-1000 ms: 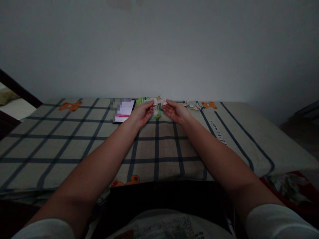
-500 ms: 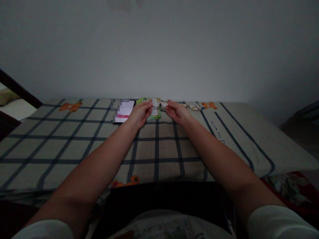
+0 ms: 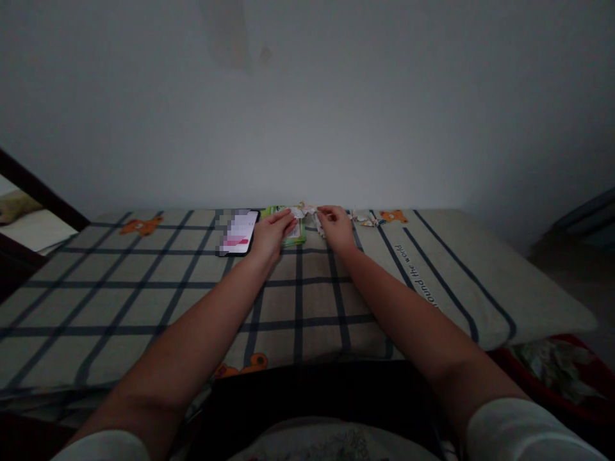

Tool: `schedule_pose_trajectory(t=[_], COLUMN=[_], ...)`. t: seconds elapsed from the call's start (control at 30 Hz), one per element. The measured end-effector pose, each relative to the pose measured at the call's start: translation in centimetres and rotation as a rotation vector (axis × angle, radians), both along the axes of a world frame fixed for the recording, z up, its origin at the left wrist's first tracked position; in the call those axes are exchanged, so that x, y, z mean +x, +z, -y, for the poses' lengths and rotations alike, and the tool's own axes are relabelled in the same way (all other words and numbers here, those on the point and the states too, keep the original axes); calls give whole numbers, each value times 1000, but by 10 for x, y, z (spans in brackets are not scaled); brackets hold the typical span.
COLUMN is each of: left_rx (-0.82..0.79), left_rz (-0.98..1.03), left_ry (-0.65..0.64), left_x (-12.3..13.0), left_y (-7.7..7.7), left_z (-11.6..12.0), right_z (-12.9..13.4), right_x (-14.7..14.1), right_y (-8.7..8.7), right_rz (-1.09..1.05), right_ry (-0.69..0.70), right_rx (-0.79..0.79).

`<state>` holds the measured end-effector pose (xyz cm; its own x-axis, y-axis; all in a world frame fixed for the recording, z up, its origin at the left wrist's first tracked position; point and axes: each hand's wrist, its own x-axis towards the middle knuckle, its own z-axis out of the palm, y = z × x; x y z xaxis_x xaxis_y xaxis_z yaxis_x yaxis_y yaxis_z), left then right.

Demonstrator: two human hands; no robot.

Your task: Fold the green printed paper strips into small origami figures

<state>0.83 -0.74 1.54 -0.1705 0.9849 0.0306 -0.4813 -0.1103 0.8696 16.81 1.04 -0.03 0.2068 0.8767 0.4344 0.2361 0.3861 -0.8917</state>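
A crumpled pale strip [image 3: 307, 210] with small coloured marks, paper or cloth, stretches between my hands. My left hand [image 3: 271, 235] pinches its left end over a stack of green-edged printed sheets or packets [image 3: 296, 241]. The fingers of my right hand [image 3: 337, 228] are closed on the strip's right part, and a piece of it hangs down beside them. Just right of that hand, another crumpled pale piece [image 3: 368, 220] lies on the checked cloth [image 3: 317, 301]. A phone with a lit screen [image 3: 240, 234] lies next to my left hand, its left side blurred out.
The cloth-covered table stands against a grey wall [image 3: 336, 115]. Below its right edge is a red container [image 3: 596, 365] with crumpled pale material inside. A dark wooden frame [image 3: 33, 192] stands at the left.
The view has tilted up slightly. The strip between my hands is now raised and bunched, with part hanging by my right fingers, which have curled in more. My left hand still pinches it.
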Motion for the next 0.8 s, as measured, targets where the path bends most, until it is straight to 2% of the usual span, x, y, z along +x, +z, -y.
schedule_pose_trajectory(t=[0.07, 0.13, 0.27, 0.37, 0.6, 0.8], left_rx=[23, 47, 37, 28, 217, 390], left_rz=[3, -1, -5, -75, -631, -860], left_ry=[20, -10, -46, -84, -104, -146], left_x=[5, 9, 16, 20, 27, 68], left_y=[2, 3, 2, -1, 1, 5], left_z=[2, 5, 10, 10, -11, -18], right_z=[4, 5, 2, -2, -7, -2], right_x=[-4, -8, -9, -4, 19, 69], right_y=[1, 1, 1, 2, 13, 15], right_rz=[71, 42, -61, -63, 0, 116], right_ry=[54, 119, 119, 84, -9, -165], right_rx=[92, 86, 54, 12, -59, -95])
